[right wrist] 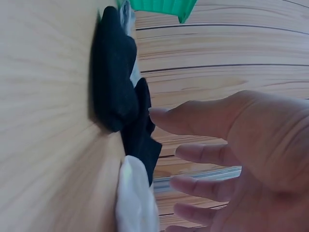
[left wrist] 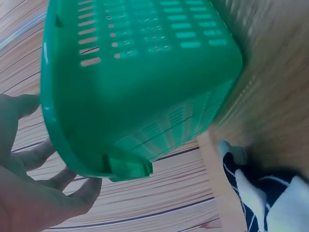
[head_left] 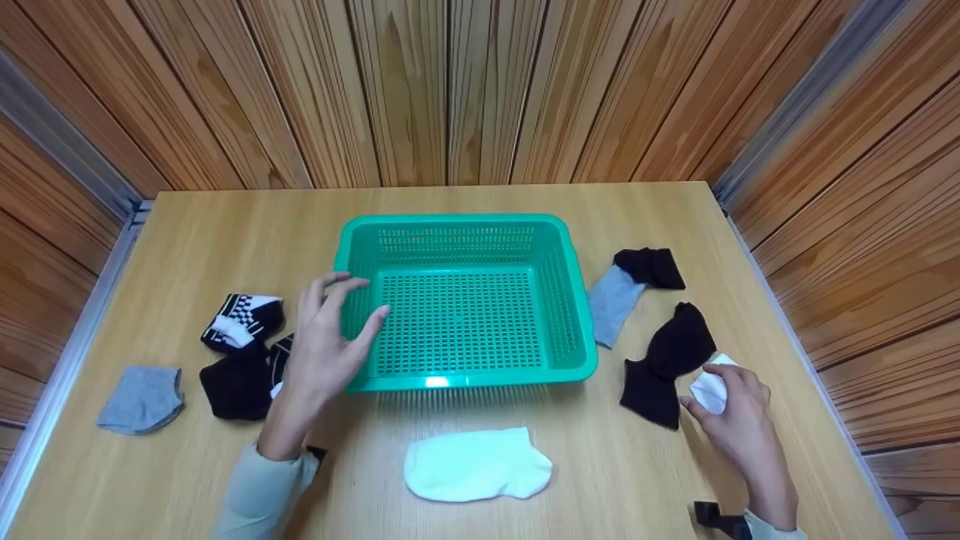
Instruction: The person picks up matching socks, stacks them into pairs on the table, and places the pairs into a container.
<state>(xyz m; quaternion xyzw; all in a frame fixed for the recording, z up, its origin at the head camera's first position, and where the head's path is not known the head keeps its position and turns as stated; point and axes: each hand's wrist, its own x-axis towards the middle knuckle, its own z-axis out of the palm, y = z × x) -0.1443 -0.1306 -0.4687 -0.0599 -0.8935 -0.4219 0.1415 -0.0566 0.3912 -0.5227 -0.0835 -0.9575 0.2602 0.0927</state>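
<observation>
A white sock (head_left: pixel 476 466) lies on the counter (head_left: pixel 600 472) between my hands. My right hand (head_left: pixel 739 420), fingers apart, hovers at a second white sock (head_left: pixel 711 390), black socks (head_left: pixel 651 395) to the hand's left. My left hand (head_left: pixel 326 352), fingers spread, hangs at the basket (head_left: pixel 465 379). Beyond my right hand lies a gray sock (head_left: pixel 615 306).
</observation>
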